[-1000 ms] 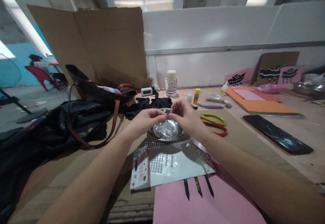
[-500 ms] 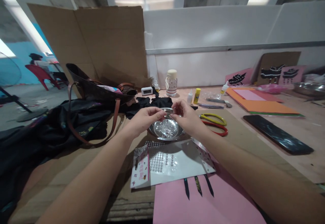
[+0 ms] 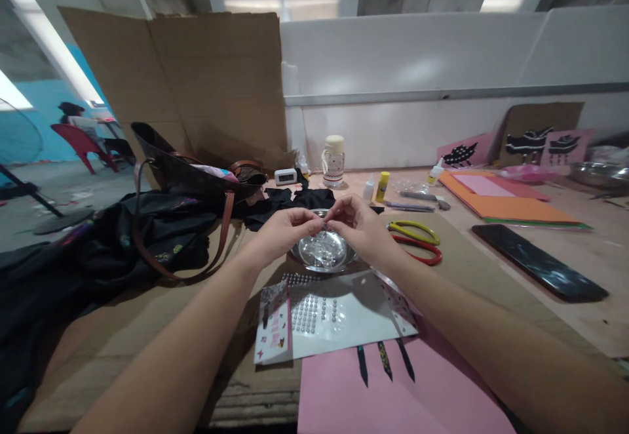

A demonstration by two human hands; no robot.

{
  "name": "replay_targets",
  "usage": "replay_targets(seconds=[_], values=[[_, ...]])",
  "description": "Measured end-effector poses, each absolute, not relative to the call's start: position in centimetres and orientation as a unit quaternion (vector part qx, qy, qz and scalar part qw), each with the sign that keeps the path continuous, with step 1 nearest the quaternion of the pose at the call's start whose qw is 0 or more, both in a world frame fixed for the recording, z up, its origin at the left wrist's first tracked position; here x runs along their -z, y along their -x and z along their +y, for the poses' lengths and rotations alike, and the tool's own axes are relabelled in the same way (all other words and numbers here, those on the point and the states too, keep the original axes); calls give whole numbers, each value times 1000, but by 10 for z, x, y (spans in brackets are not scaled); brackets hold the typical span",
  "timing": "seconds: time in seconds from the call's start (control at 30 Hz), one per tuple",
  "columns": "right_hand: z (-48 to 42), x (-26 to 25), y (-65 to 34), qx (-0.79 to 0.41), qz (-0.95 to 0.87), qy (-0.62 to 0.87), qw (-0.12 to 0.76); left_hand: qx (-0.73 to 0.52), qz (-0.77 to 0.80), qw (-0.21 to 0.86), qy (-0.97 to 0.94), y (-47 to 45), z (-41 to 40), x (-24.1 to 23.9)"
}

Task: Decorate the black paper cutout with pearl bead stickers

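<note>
Both hands are raised over the middle of the bench, fingertips facing each other. The left hand has thumb and forefinger pressed together; the right hand is closed the same way. The two pinches meet tip to tip on a small piece, which is too small for us to identify; it may be a bead. We see no gap between the fingertips. The other fingers of both hands are curled loosely.

The small piece sits directly above a metal bowl, clear of its rim. The bowl stands on the bench and holds shiny bits. Just in front of the bowl, nearer the person, lies a sheet of stick-on beads, flat and partly under the right forearm. A pink paper lies below the sheet, with three dark strips at its upper edge.

To the right of the bowl we find yellow scissors and red scissors, close together. Farther right lies a black phone, face up. Behind the bowl are a black cloth, a glue stick and a jar with a pale lid. A brown handbag stands to the left, in front of an upright cardboard panel. Orange paper lies at the far right.
</note>
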State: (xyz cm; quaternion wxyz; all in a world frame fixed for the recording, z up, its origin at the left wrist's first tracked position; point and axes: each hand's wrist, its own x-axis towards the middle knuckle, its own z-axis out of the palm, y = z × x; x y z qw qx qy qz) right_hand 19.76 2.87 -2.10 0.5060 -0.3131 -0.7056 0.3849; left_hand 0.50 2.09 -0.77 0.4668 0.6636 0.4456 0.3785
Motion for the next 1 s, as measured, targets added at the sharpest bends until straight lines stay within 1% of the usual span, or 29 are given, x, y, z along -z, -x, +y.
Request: replay_targets(seconds=[0.43,0.57,0.7,0.87,1.0], values=[[8,4,-194,-432,-681,260,531,-376,363,506,-686,-5,20,6],[10,8,-195,-392,-690,288,536,-384,392,493,-676,-8,18,5],[14,12,-197,-358,-696,311,539,-428,408,491,-640,-11,16,2],[17,17,-199,-215,-764,292,534,-459,394,514,-608,-9,18,1],[18,22,-202,-145,-807,265,508,-458,400,506,-612,-6,21,7]])
